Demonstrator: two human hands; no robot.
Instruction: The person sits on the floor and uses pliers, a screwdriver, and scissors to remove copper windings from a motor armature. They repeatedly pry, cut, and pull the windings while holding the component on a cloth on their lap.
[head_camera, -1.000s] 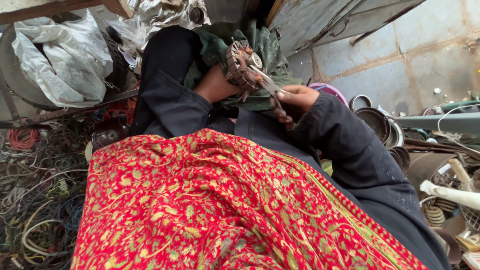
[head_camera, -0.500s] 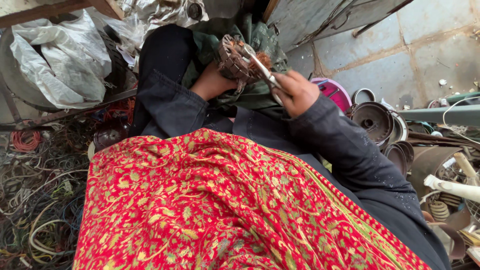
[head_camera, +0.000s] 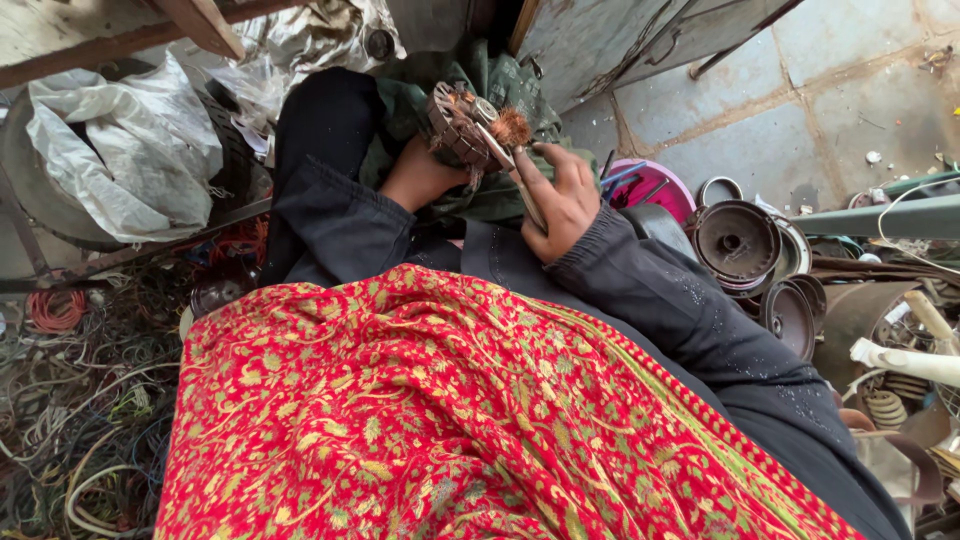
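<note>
Left hand (head_camera: 420, 175) is gripping a ribbed metal motor core (head_camera: 462, 128), raised over the lap. Right hand (head_camera: 560, 200) fingers are pinching pliers (head_camera: 520, 180) against its frayed copper wire (head_camera: 512, 127). Pink basin (head_camera: 665, 190) is holding tools; round metal covers (head_camera: 738, 243) are lying alongside.

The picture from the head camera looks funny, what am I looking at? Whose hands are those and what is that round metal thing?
A camera worn on a person's head looks down at their own lap and hands. The red patterned shawl covers their front. Their left hand has a grip on a small motor core with a tuft of copper wire. Their right hand holds a thin metal tool against it. Around them lie tangled cables, a white sack, a pink bowl and round metal covers.
</note>
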